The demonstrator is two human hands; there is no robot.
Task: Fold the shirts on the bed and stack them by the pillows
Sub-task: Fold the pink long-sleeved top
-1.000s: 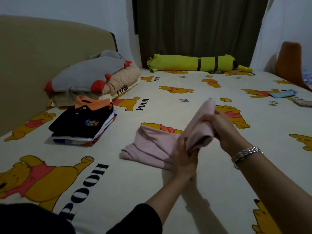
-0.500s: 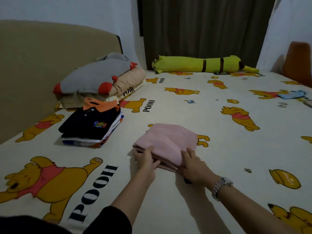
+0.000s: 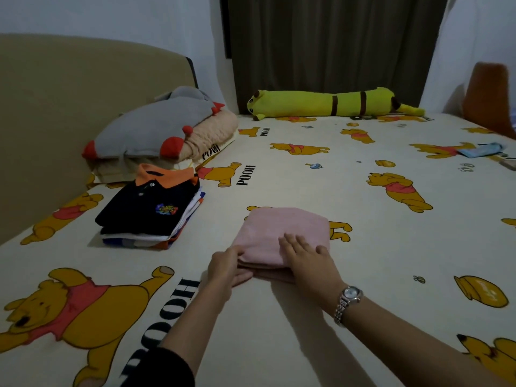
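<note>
- The pink shirt (image 3: 282, 233), held up and half folded a second ago, now lies as a compact folded rectangle on the bed sheet (image 3: 363, 275), near centre.
- Left hand (image 3: 227, 268) grips the near-left corner, thumb on top and fingers tucked under the layers.
- Right hand (image 3: 305, 256) lies flat on the near-right edge, fingers spread, clamping nothing.
- Folding appears complete; transfer remains.
- The shirt stack (image 3: 150, 212), black polo uppermost, sits far left, just beside the pillows (image 3: 156, 132).
</note>
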